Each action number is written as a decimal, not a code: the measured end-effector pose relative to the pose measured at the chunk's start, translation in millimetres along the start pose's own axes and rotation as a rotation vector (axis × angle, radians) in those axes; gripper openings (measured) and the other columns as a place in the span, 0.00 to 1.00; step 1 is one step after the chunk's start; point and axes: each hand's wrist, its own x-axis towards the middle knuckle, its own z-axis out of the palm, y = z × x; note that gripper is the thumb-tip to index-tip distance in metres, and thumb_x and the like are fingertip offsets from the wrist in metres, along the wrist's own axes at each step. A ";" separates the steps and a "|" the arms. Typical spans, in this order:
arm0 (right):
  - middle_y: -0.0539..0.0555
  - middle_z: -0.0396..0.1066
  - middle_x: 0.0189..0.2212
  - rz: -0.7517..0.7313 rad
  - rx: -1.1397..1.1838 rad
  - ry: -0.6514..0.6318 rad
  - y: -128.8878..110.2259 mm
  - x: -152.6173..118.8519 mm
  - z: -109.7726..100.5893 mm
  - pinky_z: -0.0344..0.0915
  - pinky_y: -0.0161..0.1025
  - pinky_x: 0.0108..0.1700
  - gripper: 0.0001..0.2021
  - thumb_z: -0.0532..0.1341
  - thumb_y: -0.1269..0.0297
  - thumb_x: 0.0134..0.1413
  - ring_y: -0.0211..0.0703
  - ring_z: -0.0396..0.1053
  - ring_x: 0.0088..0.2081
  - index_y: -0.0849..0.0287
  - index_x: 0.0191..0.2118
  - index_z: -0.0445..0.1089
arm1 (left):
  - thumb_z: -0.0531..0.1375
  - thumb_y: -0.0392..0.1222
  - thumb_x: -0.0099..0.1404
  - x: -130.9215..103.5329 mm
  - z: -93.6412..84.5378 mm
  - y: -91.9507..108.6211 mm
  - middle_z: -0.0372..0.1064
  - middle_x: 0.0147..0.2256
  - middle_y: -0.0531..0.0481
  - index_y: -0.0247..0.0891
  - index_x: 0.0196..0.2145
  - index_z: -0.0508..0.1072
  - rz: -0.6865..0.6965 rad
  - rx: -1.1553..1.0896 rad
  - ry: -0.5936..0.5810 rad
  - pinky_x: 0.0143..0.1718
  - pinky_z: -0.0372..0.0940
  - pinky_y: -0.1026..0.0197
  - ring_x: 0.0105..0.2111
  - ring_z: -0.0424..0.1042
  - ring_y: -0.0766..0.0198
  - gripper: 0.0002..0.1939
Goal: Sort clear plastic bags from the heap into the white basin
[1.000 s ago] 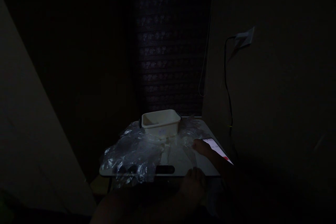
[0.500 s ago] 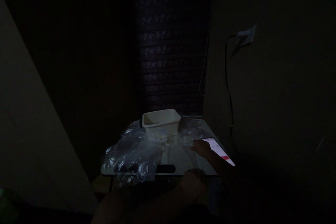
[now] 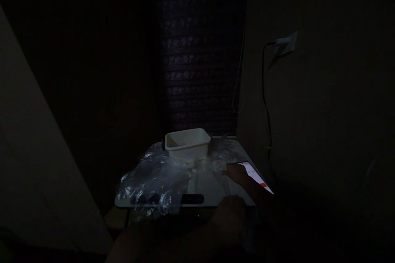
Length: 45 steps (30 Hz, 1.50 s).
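Note:
The scene is very dark. Over the right side of a small pale table (image 3: 212,189), my right hand (image 3: 236,171) is closed on a clear plastic bag (image 3: 218,167), its fingers pointing left. Closer to me, at the table's front edge, my left hand (image 3: 230,215) is dim and curled into a fist. Faint clear plastic shows between the two hands and below the left one, so the left seems to grip the same bag; its fingertips are hidden. A lit phone (image 3: 254,176) lies beside my right wrist, partly covered by it.
A cream plastic tub (image 3: 188,152) with dark handles stands at the back of the table. Crumpled clear plastic bags (image 3: 154,185) spread over the left side and hang past the front edge. A black cable (image 3: 266,98) runs down the right wall from a socket (image 3: 285,44).
My left hand has risen slightly and come closer to the right one. The right hand has barely moved. The whole view has shifted a little.

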 end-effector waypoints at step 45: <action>0.61 0.50 0.48 -0.136 -0.121 0.367 -16.0 18.9 32.7 0.37 0.51 0.46 0.26 0.42 0.52 0.46 0.51 0.39 0.50 0.64 0.49 0.49 | 0.38 0.47 0.57 -10.0 33.4 11.2 0.40 0.50 0.34 0.32 0.51 0.43 -0.209 -0.059 -0.095 0.43 0.37 0.45 0.50 0.37 0.49 0.26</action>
